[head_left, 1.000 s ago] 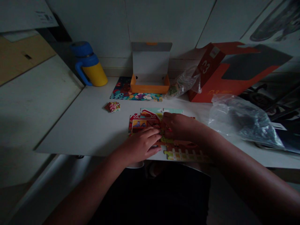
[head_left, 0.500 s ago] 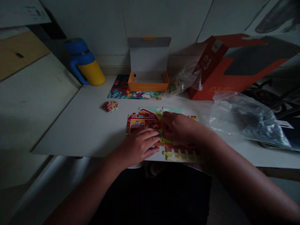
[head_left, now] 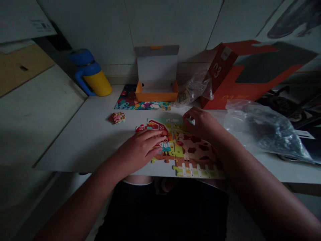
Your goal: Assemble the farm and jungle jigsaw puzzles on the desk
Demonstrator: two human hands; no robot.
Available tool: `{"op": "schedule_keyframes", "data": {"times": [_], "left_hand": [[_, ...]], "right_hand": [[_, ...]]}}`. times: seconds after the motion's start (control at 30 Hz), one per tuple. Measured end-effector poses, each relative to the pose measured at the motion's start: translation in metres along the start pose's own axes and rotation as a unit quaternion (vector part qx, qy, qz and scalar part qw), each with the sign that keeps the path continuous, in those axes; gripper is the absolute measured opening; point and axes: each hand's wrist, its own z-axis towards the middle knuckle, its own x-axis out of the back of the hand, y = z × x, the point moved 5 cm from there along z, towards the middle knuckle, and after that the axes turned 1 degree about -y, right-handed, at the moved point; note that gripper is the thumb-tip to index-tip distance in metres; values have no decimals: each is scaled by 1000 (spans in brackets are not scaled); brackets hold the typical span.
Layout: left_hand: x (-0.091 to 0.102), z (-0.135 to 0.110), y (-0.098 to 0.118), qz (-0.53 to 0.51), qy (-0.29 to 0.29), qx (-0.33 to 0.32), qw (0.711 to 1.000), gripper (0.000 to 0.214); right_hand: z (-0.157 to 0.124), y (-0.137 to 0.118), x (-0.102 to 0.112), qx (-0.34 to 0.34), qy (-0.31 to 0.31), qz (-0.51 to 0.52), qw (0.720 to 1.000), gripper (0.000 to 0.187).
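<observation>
A partly joined jigsaw puzzle lies near the table's front edge, with a red barn, a small figure, a spotted cow and a white fence on it. My left hand rests on its left side, fingers stretched out and holding nothing, covering part of the barn. At the puzzle's upper edge is my right hand, its fingers curled and thumb and forefinger bent together in a loop. Whatever may be between those fingertips is hidden. A small pile of loose puzzle pieces sits to the left, apart from both hands.
Behind the puzzle, an open orange box stands on a colourful printed sheet. A clear bag with pieces leans by a large red box. More clear plastic lies right. A blue-and-yellow bottle stands back left.
My right hand has moved up and right from the puzzle's middle to its upper edge, uncovering the cow and the figure. My left hand has shifted slightly left. The view has tilted a little.
</observation>
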Motion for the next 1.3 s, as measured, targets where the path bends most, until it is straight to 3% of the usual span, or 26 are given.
{"op": "schedule_keyframes", "data": {"times": [0.13, 0.27, 0.37, 0.77, 1.07, 1.3], "left_hand": [[7, 44, -31, 75, -26, 57, 995, 20], [-7, 88, -60, 101, -51, 40, 993, 16], [-19, 105, -75, 92, -77, 31, 992, 9], [-36, 108, -90, 18, -23, 74, 997, 12], [-49, 107, -80, 100, 35, 108, 988, 8], [-50, 107, -78, 94, 37, 96, 990, 12]], "right_hand": [[11, -1, -5, -4, -44, -46, 998, 31], [27, -12, -12, 31, -101, -73, 992, 34], [35, -15, -16, 31, -129, -86, 987, 39], [36, -14, -31, -16, -103, -115, 988, 37], [33, -15, -50, -53, -25, -174, 983, 42], [38, -15, -48, -78, -24, -159, 984, 45]]}}
